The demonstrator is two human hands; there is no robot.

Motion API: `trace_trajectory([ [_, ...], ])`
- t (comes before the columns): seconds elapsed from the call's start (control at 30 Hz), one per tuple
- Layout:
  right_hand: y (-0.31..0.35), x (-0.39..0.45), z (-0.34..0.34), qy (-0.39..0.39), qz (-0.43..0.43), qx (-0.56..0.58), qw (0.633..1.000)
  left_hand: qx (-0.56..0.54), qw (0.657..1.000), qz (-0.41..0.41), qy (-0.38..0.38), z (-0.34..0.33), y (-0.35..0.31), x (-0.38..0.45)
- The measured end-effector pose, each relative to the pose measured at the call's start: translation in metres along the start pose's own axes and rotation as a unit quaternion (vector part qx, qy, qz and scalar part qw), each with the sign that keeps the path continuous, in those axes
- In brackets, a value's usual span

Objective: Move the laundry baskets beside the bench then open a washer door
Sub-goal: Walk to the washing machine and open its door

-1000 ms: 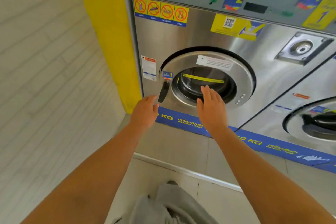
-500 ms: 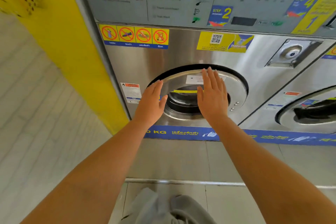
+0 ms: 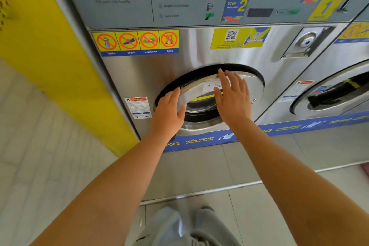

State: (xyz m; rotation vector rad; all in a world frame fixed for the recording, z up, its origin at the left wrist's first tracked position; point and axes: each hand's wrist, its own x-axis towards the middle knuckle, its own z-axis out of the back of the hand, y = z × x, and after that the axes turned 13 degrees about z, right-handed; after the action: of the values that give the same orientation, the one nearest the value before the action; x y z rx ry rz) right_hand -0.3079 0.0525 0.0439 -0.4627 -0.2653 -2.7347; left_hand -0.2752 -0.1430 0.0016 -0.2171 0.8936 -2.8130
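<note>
A steel front-loading washer [image 3: 199,60] fills the view, with its round door [image 3: 252,86] low in the middle. A dark gap shows around the door's upper left rim. My left hand [image 3: 168,114] lies flat on the door's left edge, fingers apart, and hides the handle. My right hand [image 3: 232,98] rests flat on the door's glass and steel ring, fingers spread. Neither hand holds anything. No laundry basket or bench is in view.
A second washer [image 3: 335,94] stands right next to this one. A yellow wall panel [image 3: 60,66] borders the left side. The machines sit on a tiled plinth [image 3: 199,168] with a metal edge strip. My grey-trousered legs [image 3: 179,227] are below.
Both hands have risen from the door's lower edge and handle onto the face of the door. The view has tilted upward and moved closer to the washer.
</note>
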Motion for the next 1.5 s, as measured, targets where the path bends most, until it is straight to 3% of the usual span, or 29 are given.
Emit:
trace_trajectory([
  [0.17,0.006,-0.014,-0.001,-0.045,-0.045,0.043,0.997,-0.048,0.995,-0.081,-0.035,0.013,0.011,-0.017],
  [0.33,0.003,-0.037,0.004,-0.058,-0.065,0.081,0.993,-0.09,0.988,-0.123,0.028,0.005,0.006,-0.028],
  [0.53,-0.008,-0.077,0.016,-0.057,-0.07,0.072,0.993,0.001,0.978,-0.187,0.095,-0.017,-0.018,-0.03],
  [0.7,-0.028,-0.111,0.026,-0.065,-0.091,0.117,0.987,0.091,0.95,-0.255,0.154,-0.042,-0.053,-0.04],
  [0.83,-0.039,-0.14,0.037,-0.104,-0.12,0.159,0.974,0.173,0.924,-0.316,0.132,-0.063,-0.079,-0.051],
  [1.07,-0.087,-0.182,0.063,-0.11,-0.162,0.104,0.975,0.166,0.889,-0.41,0.121,-0.084,-0.123,-0.068],
  [1.23,-0.129,-0.204,0.08,-0.107,-0.189,0.038,0.976,0.201,0.878,-0.414,0.129,-0.111,-0.159,-0.084],
  [1.5,-0.209,-0.248,0.088,-0.052,-0.26,0.041,0.963,0.216,0.909,-0.33,0.133,-0.165,-0.234,-0.12],
])
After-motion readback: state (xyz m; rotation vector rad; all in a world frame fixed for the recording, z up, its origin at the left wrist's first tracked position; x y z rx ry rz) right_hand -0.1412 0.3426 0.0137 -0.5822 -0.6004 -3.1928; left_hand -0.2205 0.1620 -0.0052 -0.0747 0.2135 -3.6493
